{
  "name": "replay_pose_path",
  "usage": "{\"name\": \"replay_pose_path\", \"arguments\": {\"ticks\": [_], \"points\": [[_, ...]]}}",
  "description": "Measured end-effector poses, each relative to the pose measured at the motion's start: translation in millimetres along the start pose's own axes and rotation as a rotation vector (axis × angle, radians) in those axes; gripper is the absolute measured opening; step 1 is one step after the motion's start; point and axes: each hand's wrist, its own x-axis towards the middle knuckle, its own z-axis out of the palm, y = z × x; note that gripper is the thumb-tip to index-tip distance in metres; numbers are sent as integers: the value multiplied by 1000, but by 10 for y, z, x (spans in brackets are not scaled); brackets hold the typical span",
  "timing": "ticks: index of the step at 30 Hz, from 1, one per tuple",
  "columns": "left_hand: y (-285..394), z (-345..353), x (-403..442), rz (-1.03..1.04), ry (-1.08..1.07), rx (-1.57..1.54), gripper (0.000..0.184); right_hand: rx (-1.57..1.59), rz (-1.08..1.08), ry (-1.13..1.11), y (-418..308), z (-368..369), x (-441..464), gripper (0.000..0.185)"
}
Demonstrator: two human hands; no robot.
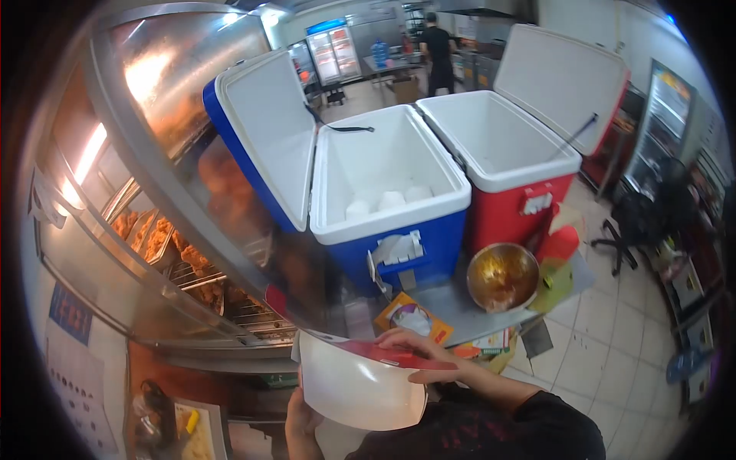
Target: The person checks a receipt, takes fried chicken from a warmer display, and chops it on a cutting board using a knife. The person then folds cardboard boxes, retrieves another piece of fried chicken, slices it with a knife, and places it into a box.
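Observation:
At the bottom centre, my two hands hold a white container point(360, 386) with a red edge or inner face. My left hand point(300, 418) wraps its lower left side. My right hand point(418, 357) lies over its upper right rim, fingers curled on the red part. Just beyond stand a blue cooler point(395, 264) with its lid up and several white round items point(392, 201) inside, and a red cooler point(512, 217), also open. An orange box point(414, 316) and a steel bowl point(503, 277) with oily residue rest on the metal table.
On the left is a lit warming cabinet point(180, 222) holding trays of fried food point(159, 239). A person point(437, 54) in dark clothes stands far back. An office chair point(640, 218) and shelving are at the right. Below left lies a tray with a yellow-handled tool point(192, 422).

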Motion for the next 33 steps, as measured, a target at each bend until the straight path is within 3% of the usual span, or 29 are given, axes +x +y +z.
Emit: {"name": "replay_pose_path", "arguments": {"ticks": [1, 5, 9, 11, 12, 13, 15, 18, 20, 21, 24, 25, 27, 29, 30, 31, 32, 33], "points": [[-30, 26, 16, -82, -65, -21, 94, 15, 2, -27, -8, -169, 58, 54], [-138, 491, 170, 263, -176, 264, 93, -91, 66, -529, -313, -815, 369, 68], [-307, 557, 86, 381, 160, 362, 78, -177, 82, -878, -730, -1067, 823, 76], [-415, 532, -63, 404, 341, 370, 71, -446, 93, -1136, -942, -1489, 1275, 86], [-466, 521, -141, 418, 423, 368, 68, -588, 125, -1235, -1019, -1732, 1658, 80], [-511, 514, -214, 433, 496, 369, 65, -912, 366, -1061, -1223, -1851, 2012, 67], [-636, 469, -388, 463, 628, 341, 60, -1112, 164, -790, -909, -2168, 2847, 47], [-614, 708, -402, 538, 793, 100, 55, -1265, 252, -353, 149, -2356, 3484, 69], [-603, 859, -387, 636, 872, 54, 52, -1348, 523, -306, 880, -2313, 3450, 94], [-598, 887, -414, 717, 927, 4, 49, -1343, 506, -323, 932, -2244, 3343, 94], [-649, 805, -580, 685, 919, 18, 43, -1142, 794, -641, 1043, -2114, 3045, 108], [-605, 852, -612, 658, 932, 47, 40, -1075, 769, -587, 1013, -2164, 3053, 107], [-521, 875, -695, 630, 959, 60, 41, -1389, 575, -721, 800, -2391, 3257, 103], [-611, 626, -843, 628, 940, -46, 43, -1189, 663, -378, 110, -2301, 3226, 73], [-613, 588, -894, 646, 940, -91, 44, -1016, 450, -261, -142, -2329, 3181, 54], [-642, 530, -968, 662, 955, -80, 45, -1055, 412, -355, -471, -2307, 3236, 43], [-684, 448, -1024, 680, 952, -60, 46, -892, 335, -430, -746, -2201, 3151, 34], [-752, 360, -1071, 648, 944, -106, 46, -886, 333, -482, -628, -1914, 3176, 34]]}}
